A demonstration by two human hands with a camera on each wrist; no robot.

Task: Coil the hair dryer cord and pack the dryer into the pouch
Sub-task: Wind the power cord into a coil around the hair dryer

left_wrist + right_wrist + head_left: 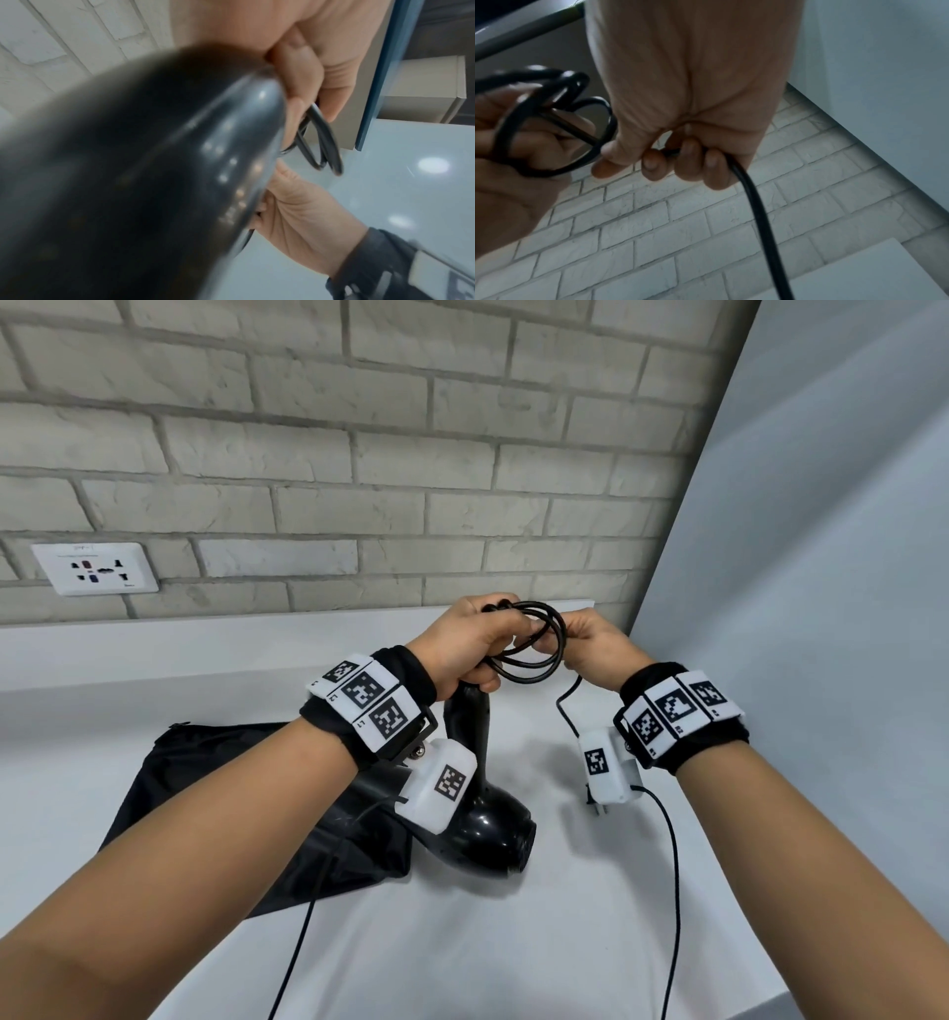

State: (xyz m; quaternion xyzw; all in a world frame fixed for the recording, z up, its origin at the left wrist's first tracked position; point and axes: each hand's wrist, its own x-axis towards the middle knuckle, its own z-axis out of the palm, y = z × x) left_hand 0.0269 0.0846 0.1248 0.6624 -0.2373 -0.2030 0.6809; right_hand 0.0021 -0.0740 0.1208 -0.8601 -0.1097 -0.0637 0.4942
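Observation:
The black hair dryer (488, 834) hangs body-down from its handle, which my left hand (477, 639) grips together with several loops of the black cord (534, 639). Whether the dryer touches the counter is unclear. Just to the right, my right hand (585, 642) has its fingers curled round the same cord. The free cord (567, 711) drops from that hand to the plug (598, 809), half hidden by the wrist camera. The black pouch (205, 788) lies flat behind the dryer on the left. Up close the right hand (680, 158) closes on the cord (757, 213) beside the loops (552, 132). The dryer (154, 182) blocks most of the left wrist view.
Everything stands on a white counter (513, 942) against a grey brick wall (411, 454). A wall socket (95, 568) sits at the far left. A pale panel (821, 557) closes the right side. Thin black wrist-camera cables (672, 891) hang toward the front edge.

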